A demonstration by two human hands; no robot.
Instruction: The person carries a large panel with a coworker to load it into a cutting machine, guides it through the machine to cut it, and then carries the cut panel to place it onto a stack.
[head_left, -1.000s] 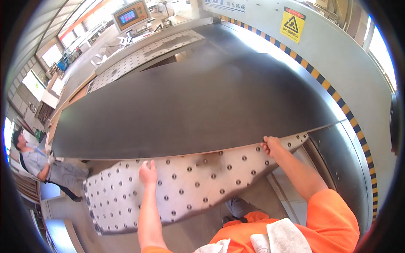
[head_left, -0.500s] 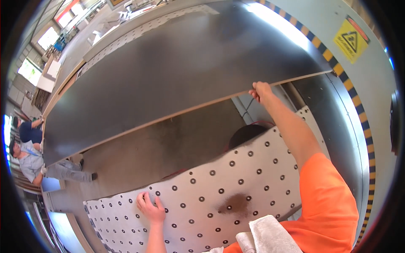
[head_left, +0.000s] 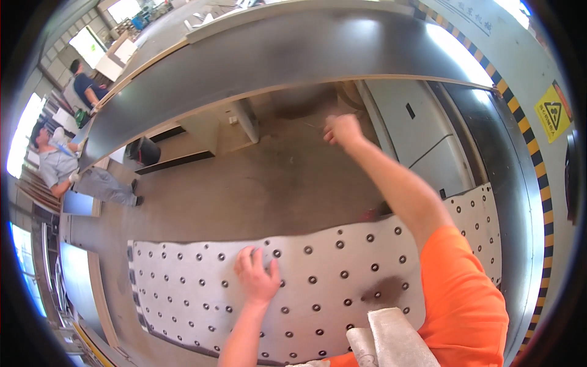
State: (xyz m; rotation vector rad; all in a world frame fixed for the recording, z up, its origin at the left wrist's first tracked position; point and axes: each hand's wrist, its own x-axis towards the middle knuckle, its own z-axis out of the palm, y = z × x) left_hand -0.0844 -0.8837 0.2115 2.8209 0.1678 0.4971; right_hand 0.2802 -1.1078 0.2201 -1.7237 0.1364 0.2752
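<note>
A large dark panel (head_left: 244,70) with a light brown edge lies across the far side, over a gap in front of me. My right hand (head_left: 343,129) is stretched out over that gap, a little short of the panel's near edge. Its fingers are curled, nothing shows in them, and it looks apart from the panel. Palm down, my left hand (head_left: 257,280) rests on the pale table top (head_left: 244,318) dotted with black-ringed holes, its fingers somewhat spread. A person in a grey shirt (head_left: 55,165) has gloved hands at the panel's left end.
Another person in a dark shirt (head_left: 85,85) stands by the panel's far left corner. On the floor beyond the gap is a black bucket (head_left: 143,151). A grey machine (head_left: 538,73) with a yellow-black striped edge runs along the right. Boards (head_left: 85,293) stand at the left.
The panel has moved away from me, widening the gap. My right hand has come off its near edge. My left hand appears farther right on the table top as the view has shifted.
</note>
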